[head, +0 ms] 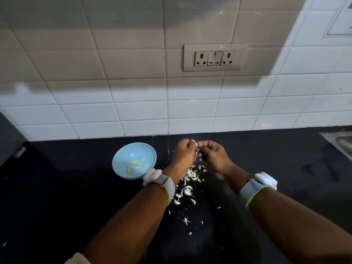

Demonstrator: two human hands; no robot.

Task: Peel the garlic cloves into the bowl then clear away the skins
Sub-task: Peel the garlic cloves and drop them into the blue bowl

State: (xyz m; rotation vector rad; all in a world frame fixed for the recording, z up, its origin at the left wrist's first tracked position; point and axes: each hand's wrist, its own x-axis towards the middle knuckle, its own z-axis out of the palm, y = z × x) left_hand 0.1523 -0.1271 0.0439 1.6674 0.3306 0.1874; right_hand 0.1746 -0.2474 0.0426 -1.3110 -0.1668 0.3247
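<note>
Where both hands meet, the left hand (183, 152) and right hand (211, 153) pinch a mostly hidden garlic clove (196, 144) above the skins (187, 184). The bowl (122, 159) sits left; the counter (57, 197) has dark room around.

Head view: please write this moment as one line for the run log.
step: peeling | left hand and right hand: pinch one garlic clove | bowl: holds peeled cloves | skins: on counter, not cleared
</note>
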